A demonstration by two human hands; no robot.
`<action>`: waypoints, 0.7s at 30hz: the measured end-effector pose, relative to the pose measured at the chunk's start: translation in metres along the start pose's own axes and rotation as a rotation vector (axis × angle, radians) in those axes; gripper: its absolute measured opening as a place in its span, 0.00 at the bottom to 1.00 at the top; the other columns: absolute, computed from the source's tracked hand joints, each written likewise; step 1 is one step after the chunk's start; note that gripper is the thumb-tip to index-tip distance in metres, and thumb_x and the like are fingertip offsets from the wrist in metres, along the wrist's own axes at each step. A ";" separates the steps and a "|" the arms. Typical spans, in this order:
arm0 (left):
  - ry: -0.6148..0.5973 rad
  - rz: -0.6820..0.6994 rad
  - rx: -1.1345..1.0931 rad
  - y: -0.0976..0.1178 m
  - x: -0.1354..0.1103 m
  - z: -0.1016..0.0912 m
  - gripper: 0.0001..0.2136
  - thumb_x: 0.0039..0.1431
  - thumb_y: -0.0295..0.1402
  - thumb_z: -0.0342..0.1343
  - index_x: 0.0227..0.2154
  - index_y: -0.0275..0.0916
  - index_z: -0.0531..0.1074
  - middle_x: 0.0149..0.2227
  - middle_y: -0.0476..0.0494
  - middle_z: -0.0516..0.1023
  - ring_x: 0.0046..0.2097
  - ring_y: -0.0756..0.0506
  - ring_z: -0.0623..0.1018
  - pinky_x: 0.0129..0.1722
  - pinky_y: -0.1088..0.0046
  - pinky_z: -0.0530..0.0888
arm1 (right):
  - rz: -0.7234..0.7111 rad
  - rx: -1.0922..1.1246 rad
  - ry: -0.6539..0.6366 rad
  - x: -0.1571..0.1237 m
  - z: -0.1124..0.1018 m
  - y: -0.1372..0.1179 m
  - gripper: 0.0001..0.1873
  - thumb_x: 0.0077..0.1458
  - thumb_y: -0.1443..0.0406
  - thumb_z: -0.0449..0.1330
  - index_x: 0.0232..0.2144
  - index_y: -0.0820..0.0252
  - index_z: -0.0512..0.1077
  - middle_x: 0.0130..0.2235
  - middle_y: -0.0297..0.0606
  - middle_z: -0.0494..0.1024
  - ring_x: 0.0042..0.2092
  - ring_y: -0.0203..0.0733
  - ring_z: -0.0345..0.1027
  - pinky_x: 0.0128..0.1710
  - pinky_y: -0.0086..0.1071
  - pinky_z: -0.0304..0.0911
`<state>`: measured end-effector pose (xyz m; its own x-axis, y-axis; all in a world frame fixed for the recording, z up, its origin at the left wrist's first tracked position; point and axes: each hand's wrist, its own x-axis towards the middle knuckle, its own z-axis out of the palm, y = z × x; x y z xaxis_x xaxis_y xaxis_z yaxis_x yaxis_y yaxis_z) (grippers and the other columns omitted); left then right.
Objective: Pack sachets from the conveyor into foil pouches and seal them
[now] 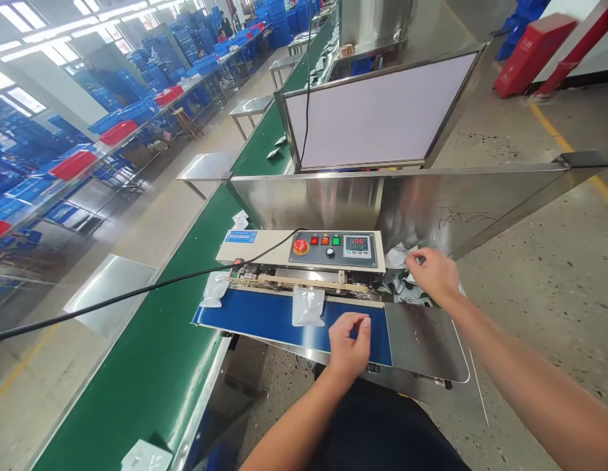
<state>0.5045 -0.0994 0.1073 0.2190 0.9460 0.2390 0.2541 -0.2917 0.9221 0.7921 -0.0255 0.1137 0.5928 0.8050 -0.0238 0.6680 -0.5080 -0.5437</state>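
Observation:
My left hand (350, 343) hovers over the right part of the blue conveyor belt (264, 320) of a bench-top band sealer (301, 252). Its thumb and fingers are curled together, with nothing visible in them. At the sealer's right end, my right hand (434, 275) pinches the edge of a small silvery pouch (398, 255) on top of a heap of similar pouches (406, 288). One white pouch (308, 306) hangs from the sealing band midway along the blue belt. Another pouch (215, 289) is at the belt's left end.
A green conveyor (112, 379) runs along the left, with a pouch (146, 456) near its lower end. A black cable (137, 294) crosses in front of the sealer. Behind stands a metal panel (308, 199); a steel plate (426, 337) extends right of the blue belt.

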 end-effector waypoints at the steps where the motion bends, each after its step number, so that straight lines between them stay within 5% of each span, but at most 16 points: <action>1: -0.021 0.072 0.000 0.006 0.005 0.010 0.13 0.77 0.41 0.58 0.43 0.40 0.85 0.39 0.39 0.87 0.40 0.43 0.86 0.42 0.65 0.84 | -0.012 0.037 0.026 -0.012 -0.013 0.003 0.13 0.61 0.56 0.60 0.34 0.55 0.81 0.39 0.45 0.84 0.40 0.52 0.76 0.45 0.43 0.68; 6: -0.139 0.323 0.156 0.030 0.033 0.056 0.16 0.75 0.39 0.61 0.60 0.40 0.81 0.57 0.33 0.86 0.61 0.35 0.82 0.64 0.51 0.80 | -0.113 0.240 0.061 -0.087 -0.074 0.019 0.14 0.56 0.50 0.64 0.33 0.51 0.82 0.35 0.39 0.84 0.33 0.47 0.75 0.42 0.41 0.70; 9: -0.325 0.307 0.254 0.033 0.039 0.072 0.15 0.73 0.39 0.64 0.58 0.41 0.83 0.53 0.35 0.88 0.58 0.34 0.84 0.62 0.52 0.80 | -0.022 0.445 -0.028 -0.123 -0.090 0.026 0.17 0.52 0.47 0.67 0.31 0.52 0.82 0.40 0.43 0.87 0.38 0.49 0.79 0.41 0.38 0.74; 12: -0.515 0.230 0.247 0.026 0.032 0.076 0.10 0.76 0.35 0.59 0.47 0.41 0.86 0.42 0.40 0.89 0.43 0.39 0.87 0.48 0.61 0.83 | 0.180 0.608 -0.055 -0.145 -0.089 0.035 0.22 0.47 0.43 0.71 0.28 0.55 0.83 0.40 0.47 0.87 0.38 0.50 0.80 0.39 0.37 0.75; 16: -0.595 0.178 0.197 0.009 0.013 0.071 0.08 0.74 0.36 0.64 0.46 0.40 0.86 0.41 0.39 0.89 0.44 0.39 0.86 0.49 0.63 0.82 | 0.378 0.698 -0.065 -0.168 -0.074 0.043 0.28 0.44 0.41 0.74 0.31 0.59 0.84 0.28 0.42 0.81 0.28 0.43 0.71 0.28 0.33 0.68; 21: -0.605 0.080 0.058 0.001 0.009 0.054 0.10 0.72 0.34 0.65 0.51 0.40 0.86 0.43 0.39 0.87 0.45 0.40 0.85 0.47 0.67 0.81 | 0.327 0.865 -0.070 -0.179 -0.064 0.042 0.36 0.50 0.35 0.73 0.41 0.60 0.87 0.39 0.49 0.86 0.32 0.45 0.75 0.29 0.33 0.71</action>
<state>0.5577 -0.0984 0.0936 0.7314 0.6777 0.0761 0.2618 -0.3821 0.8863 0.7425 -0.2108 0.1493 0.6456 0.6926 -0.3217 -0.1127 -0.3302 -0.9371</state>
